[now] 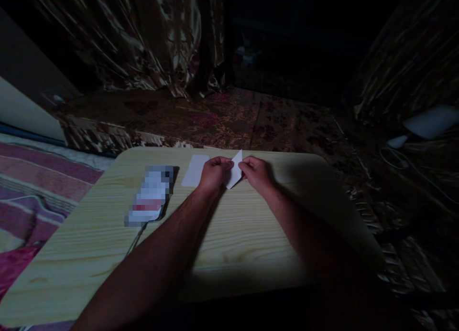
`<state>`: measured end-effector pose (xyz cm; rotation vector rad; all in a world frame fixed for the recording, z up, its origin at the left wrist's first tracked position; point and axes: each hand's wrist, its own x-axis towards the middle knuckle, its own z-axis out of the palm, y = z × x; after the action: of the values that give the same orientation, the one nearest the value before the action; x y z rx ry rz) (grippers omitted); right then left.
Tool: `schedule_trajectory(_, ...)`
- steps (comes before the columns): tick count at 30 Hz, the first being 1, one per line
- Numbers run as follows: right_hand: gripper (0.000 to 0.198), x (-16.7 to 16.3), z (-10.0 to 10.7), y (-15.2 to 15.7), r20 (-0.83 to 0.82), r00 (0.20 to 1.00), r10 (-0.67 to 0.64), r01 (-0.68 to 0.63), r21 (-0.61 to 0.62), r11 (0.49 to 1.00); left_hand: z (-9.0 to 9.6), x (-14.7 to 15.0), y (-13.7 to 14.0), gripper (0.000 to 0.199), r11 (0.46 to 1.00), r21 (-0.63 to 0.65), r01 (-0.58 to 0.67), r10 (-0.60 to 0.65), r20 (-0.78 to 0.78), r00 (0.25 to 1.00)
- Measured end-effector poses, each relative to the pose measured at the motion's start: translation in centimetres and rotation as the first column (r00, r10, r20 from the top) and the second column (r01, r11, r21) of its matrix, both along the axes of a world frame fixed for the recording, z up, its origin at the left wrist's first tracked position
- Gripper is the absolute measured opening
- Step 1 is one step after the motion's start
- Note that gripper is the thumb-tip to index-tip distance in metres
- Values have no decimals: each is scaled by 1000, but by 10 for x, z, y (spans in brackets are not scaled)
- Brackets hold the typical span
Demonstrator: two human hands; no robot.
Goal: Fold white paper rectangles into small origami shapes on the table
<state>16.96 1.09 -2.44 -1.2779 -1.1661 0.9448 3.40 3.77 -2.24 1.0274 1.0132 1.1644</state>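
Observation:
Both hands pinch a small piece of folded white paper (234, 172), raised just over the far part of the wooden table (229, 245). My left hand (214, 174) grips its left side, thumb on top. On the right side, my right hand (255, 172) holds the paper's edge between thumb and fingers. The paper has slanted edges and a pointed top corner. Just left of my left hand, more white paper (195, 170) lies flat on the table, partly covered by that hand.
A phone (152, 195), its screen blurred out, lies on the table's left with a cable (135, 240) attached. Striped bedding (39, 178) borders the left side. Patterned cloth (215, 118) and curtains (172, 39) stand beyond. A pale object (430, 122) with a cable is at the right.

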Motion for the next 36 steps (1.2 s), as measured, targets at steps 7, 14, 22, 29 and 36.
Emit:
schedule_trajectory(7,21,6,-5,-2,16,996,93,-92,-38,995,-7,6,7,22,998,48,29,-31,42,999)
schedule_trajectory(14,24,5,-10,-2,65,996,63,-63,3,998,-11,5,4,18,992,128,-11,12,-3,1000)
schedule_trajectory(22,36,2,-8,-4,182,983,32,-31,-8,999,-10,8,2,17,977,145,-155,165,-59,985)
schedule_trajectory(29,41,1,-9,-7,403,914,-40,5,86,996,-10,6,0,17,963,170,-210,228,-96,969)
schedule_trajectory(36,44,2,-12,-8,417,908,-35,-3,90,996,-11,7,0,16,966,163,-202,211,-39,977)
